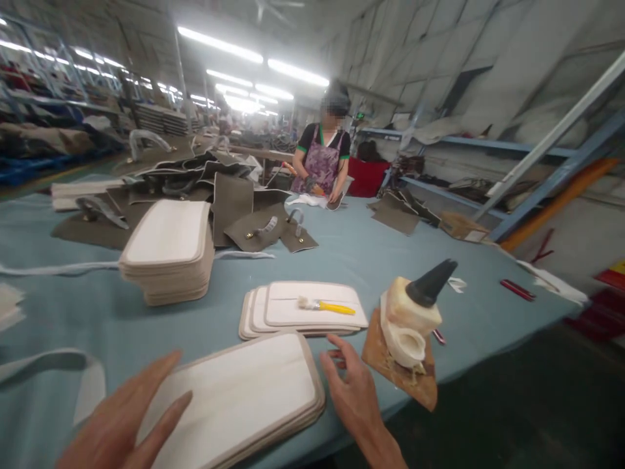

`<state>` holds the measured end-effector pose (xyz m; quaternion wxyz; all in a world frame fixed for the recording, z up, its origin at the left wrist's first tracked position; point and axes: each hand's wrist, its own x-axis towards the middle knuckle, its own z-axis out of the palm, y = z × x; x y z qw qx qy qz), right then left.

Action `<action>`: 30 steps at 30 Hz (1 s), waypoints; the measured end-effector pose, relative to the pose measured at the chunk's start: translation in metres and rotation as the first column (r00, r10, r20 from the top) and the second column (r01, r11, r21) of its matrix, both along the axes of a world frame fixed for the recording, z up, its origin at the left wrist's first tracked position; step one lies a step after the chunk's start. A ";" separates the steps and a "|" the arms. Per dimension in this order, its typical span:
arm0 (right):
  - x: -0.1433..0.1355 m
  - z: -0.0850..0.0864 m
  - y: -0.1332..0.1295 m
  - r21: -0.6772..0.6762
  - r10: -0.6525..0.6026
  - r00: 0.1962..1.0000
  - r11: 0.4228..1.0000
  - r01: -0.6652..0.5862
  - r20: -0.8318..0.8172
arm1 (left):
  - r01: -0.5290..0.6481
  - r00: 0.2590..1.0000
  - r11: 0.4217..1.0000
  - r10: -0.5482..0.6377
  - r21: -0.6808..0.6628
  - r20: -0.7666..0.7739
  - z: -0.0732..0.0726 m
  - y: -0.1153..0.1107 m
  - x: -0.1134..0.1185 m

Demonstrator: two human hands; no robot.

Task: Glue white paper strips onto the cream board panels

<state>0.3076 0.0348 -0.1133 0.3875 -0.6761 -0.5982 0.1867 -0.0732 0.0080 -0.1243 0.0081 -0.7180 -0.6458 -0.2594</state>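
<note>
A stack of white rounded panels with beige edges (239, 391) lies right in front of me. Over its left end is my left hand (129, 413), thumb and fingers apart, with nothing in it; whether it touches the top panel I cannot tell. Beside the stack's right end I see my right hand (349, 384), fingers loosely bent and apart, also holding nothing. Just beyond lies a smaller fanned stack of similar panels (288, 316), with a yellow-handled brush (336, 307) resting on top. To the right, a glue-crusted container with a black nozzle (410, 312) stands on a brown board (422, 387).
A tall pile of panels (166, 260) stands at the left, before dark fabric pieces with handles (263, 228). Across the table (342, 257) a co-worker (325, 156) handles material. A red object (517, 290) lies near the right edge; shelving (488, 146) runs behind.
</note>
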 end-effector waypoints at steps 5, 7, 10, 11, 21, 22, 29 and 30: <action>0.043 0.011 0.059 0.190 -0.010 0.940 0.980 -0.059 0.341 | 0.339 0.938 0.939 -0.333 0.056 -0.094 0.045 0.077 0.075; 0.056 0.013 0.083 0.179 0.028 0.920 0.978 -0.106 0.391 | 0.450 0.886 0.893 -0.444 0.022 -0.135 0.054 0.100 0.101; 0.069 0.011 0.110 0.125 0.133 0.890 0.970 -0.207 0.437 | 0.512 0.842 0.858 -0.511 -0.044 -0.172 0.054 0.121 0.123; 0.071 0.011 0.115 0.102 0.171 0.875 0.965 -0.241 0.453 | 0.519 0.834 0.852 -0.522 -0.066 -0.177 0.053 0.125 0.126; 0.086 0.033 0.145 -0.134 0.435 0.751 0.894 -0.428 0.498 | 0.518 0.803 0.823 -0.562 -0.233 -0.199 0.052 0.129 0.125; 0.087 0.037 0.146 -0.151 0.446 0.749 0.890 -0.430 0.490 | 0.517 0.805 0.823 -0.561 -0.237 -0.194 0.051 0.129 0.125; 0.073 0.056 0.130 -0.208 0.483 0.854 0.871 -0.445 0.193 | 0.497 0.838 0.839 -0.530 -0.221 -0.127 0.028 0.126 0.125; 0.068 0.055 0.125 -0.205 0.441 0.897 0.879 -0.430 0.009 | 0.494 0.842 0.843 -0.525 -0.214 -0.123 0.026 0.126 0.125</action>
